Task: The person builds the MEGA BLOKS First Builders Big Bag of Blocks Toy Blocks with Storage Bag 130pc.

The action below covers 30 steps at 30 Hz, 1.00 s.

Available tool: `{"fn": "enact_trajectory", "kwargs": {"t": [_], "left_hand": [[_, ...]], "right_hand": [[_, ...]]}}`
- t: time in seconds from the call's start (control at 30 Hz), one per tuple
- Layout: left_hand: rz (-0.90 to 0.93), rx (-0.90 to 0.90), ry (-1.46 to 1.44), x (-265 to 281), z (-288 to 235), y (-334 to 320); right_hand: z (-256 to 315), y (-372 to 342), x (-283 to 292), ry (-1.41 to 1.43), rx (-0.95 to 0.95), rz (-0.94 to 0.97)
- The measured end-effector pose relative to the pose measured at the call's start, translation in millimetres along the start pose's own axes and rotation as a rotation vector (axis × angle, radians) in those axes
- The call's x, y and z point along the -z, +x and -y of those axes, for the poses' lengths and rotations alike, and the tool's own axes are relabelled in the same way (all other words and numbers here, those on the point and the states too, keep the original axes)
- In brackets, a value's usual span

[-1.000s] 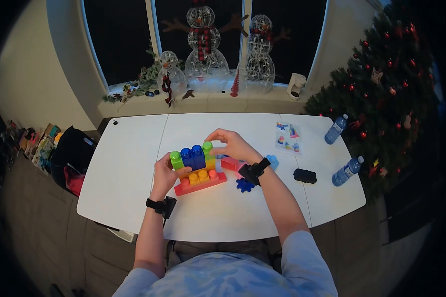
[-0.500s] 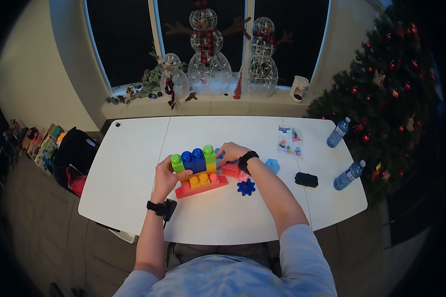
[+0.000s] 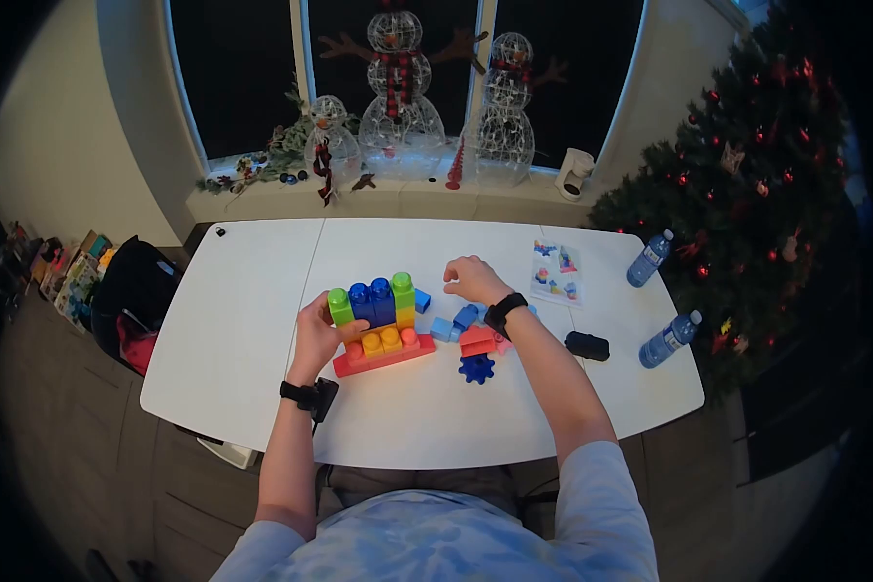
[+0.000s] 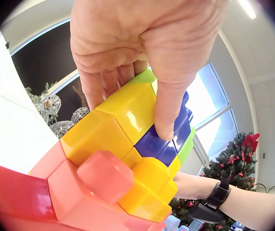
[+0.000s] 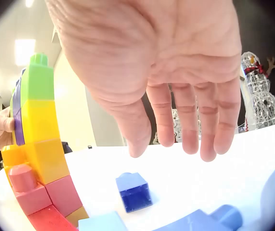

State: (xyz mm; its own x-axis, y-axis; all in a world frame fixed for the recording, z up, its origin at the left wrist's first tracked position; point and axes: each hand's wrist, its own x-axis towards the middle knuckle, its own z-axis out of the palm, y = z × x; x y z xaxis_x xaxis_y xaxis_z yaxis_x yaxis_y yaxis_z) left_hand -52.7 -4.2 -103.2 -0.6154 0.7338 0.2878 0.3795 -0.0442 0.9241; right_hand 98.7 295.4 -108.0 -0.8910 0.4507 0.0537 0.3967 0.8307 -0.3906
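Observation:
A building-block structure (image 3: 383, 354) stands on the table, with a long red base, orange, yellow and pink blocks above, and blue and green blocks on top. My left hand (image 3: 314, 335) grips its left end, the thumb (image 4: 167, 113) lying across a dark blue block (image 4: 159, 144) and the fingers behind. To the right, my right hand (image 3: 477, 280) hovers over the table with nothing in it, its fingers (image 5: 189, 120) extended in the right wrist view. Below that hand a single blue block (image 5: 133, 185) lies on its side, close to the structure.
Loose pieces lie right of the structure: light blue blocks (image 3: 443, 330), a red block (image 3: 476, 340) and a dark blue gear-shaped piece (image 3: 476, 369). Farther right are a picture sheet (image 3: 558, 272), a black case (image 3: 587, 346) and two water bottles (image 3: 650, 258).
My right hand has left the structure's green top block and moved right, uncovering the loose blue blocks. My left hand keeps its hold on the structure's left end.

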Motion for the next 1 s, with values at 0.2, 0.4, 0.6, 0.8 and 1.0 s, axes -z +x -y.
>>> {"fn": "enact_trajectory", "kwargs": {"t": [0.2, 0.4, 0.6, 0.8, 1.0], "left_hand": [[-0.011, -0.009, -0.049, 0, 0, 0], [0.021, -0.016, -0.102, 2, -13, 0], [-0.003, -0.058, -0.128, 9, -16, 3], [0.018, -0.058, -0.1, 12, -14, 6], [0.011, -0.038, -0.112, 12, -14, 7]], "right_hand": [[33, 21, -46, -0.042, 0.086, 0.0], [30, 25, -55, -0.087, 0.099, 0.039], [69, 3, 36, 0.574, 0.115, -0.298], [144, -22, 48, 0.698, 0.457, -0.155], [142, -14, 28, 0.698, 0.457, -0.078]]}}
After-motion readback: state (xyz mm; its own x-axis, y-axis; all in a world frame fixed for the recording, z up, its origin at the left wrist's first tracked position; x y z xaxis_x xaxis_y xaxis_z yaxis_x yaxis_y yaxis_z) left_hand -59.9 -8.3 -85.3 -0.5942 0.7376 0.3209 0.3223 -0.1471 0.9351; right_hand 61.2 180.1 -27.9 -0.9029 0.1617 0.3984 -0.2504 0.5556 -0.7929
